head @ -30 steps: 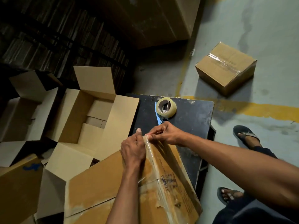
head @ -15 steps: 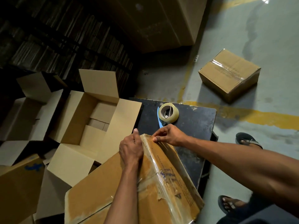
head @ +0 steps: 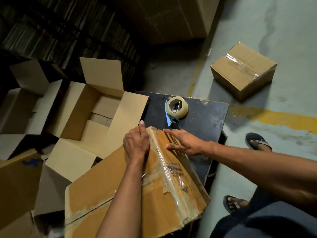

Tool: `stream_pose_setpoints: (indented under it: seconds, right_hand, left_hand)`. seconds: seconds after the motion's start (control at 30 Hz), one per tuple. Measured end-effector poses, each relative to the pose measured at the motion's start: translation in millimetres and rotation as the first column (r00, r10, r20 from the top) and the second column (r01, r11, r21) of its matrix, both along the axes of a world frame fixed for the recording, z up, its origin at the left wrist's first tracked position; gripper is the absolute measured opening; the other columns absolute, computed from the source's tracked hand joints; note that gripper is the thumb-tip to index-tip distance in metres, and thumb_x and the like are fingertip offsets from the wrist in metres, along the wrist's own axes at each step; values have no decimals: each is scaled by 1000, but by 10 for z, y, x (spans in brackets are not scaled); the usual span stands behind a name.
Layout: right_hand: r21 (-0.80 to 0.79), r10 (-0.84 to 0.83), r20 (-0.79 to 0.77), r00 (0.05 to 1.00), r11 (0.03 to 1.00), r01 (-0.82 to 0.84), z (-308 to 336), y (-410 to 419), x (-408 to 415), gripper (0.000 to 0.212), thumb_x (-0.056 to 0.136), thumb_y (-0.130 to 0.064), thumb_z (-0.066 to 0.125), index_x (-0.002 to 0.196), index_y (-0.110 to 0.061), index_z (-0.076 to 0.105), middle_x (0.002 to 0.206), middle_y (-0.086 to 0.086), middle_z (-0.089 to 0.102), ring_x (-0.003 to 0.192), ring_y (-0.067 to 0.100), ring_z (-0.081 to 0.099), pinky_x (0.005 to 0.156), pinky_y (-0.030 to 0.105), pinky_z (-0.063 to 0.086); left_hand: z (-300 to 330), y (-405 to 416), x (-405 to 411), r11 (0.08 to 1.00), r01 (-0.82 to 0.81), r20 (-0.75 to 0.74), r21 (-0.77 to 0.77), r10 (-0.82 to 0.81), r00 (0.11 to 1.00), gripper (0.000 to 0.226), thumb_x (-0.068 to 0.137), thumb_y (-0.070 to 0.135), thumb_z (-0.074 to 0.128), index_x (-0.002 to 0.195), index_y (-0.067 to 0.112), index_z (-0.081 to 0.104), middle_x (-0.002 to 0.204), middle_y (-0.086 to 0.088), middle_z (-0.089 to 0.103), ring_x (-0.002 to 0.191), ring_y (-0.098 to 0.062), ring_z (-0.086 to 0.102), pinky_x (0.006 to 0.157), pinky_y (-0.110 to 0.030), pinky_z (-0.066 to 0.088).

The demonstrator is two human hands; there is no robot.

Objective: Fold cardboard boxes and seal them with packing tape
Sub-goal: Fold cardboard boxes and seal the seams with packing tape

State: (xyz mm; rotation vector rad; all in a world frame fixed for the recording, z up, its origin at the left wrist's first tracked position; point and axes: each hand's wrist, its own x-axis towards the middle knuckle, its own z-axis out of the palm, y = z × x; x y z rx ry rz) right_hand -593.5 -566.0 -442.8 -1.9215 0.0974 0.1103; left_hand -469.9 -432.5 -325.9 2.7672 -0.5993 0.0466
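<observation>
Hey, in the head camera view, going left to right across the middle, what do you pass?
Open empty box → left hand, holding the worn box's taped edge → right hand, flat on that box → black table → sandalled foot on the floor.

Just one view here, the head cam, so nothing overlaps with a second angle. It sits up on the person's head and looks forward and steeply down, wide-angle, edges bending. Both hands, left hand [head: 136, 143] and right hand [head: 184, 143], land close under the lens near frame centre, forearms running in from the bottom edge. Floor [head: 283, 23] fills the far upper right.
</observation>
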Motion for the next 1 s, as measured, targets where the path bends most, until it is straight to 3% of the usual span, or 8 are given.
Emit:
stream_pose_setpoints:
  seconds: [0.13,0.2,0.4,0.53,0.63,0.7,0.87,1.0]
  right_hand:
    - [94,-19,144,989,996,5,110,109,-191,105,83,-85,50,163,-38,2,170,-6,17,152,18,24,124,47,24]
    - [97,-18,220,975,995,-4,170,202,-235,105,86,-73,60,164,-36,0,170,-8,15,153,16,23,125,48,24]
    - [-31,32,218,975,999,-26,170,86,-310,114,76,-90,53,162,-44,-6,171,-5,17,150,20,32,116,56,39]
    - [-49,56,268,962,998,-44,377,46,-403,129,68,-90,64,161,-44,-13,173,-7,-8,159,22,6,123,61,26]
    - [-228,206,373,905,966,-126,509,236,-555,132,69,-83,69,163,-36,-12,169,0,-26,159,27,-11,126,59,12]
    - [-329,277,384,881,932,-150,445,356,-653,131,70,-82,68,163,-35,-10,169,7,-27,158,31,-12,126,61,13]
    - [-413,243,314,918,905,-99,119,179,-705,129,72,-85,64,164,-33,-10,170,11,-22,159,33,-7,123,63,21]
    - [-318,195,380,904,946,-70,203,64,-872,135,70,-80,71,165,-14,0,170,14,-21,159,35,-7,121,67,21]
  left_hand:
    - [-9,-21,22,1000,-16,2,11,16,1000,62,108,48,36,54,19,47,64,-8,58,66,-31,54,66,-38,36]
    - [-10,-20,8,1000,-17,12,14,17,1000,62,108,49,36,55,20,48,66,-9,60,68,-32,55,67,-39,38]
    - [1,18,-8,999,25,26,-24,-25,999,61,108,51,34,63,18,59,65,-2,61,69,-29,59,74,-43,48]
    - [161,110,-163,997,65,102,-31,-62,993,48,106,48,37,97,22,76,97,1,75,97,-19,60,94,-41,36]
    - [324,330,-493,988,139,53,-62,-135,989,34,105,44,43,114,25,70,114,5,71,106,-16,57,97,-49,46]
    - [334,562,-805,981,176,49,-81,-172,984,31,104,39,48,124,25,68,124,3,69,113,-12,56,99,-53,48]
    - [247,1082,-1567,972,231,9,-41,-230,973,41,104,44,49,135,21,64,141,4,61,130,-9,52,104,-52,48]
    - [263,1364,-1941,924,380,7,-51,-380,925,57,98,55,57,140,17,62,151,4,54,140,-14,48,110,-46,44]
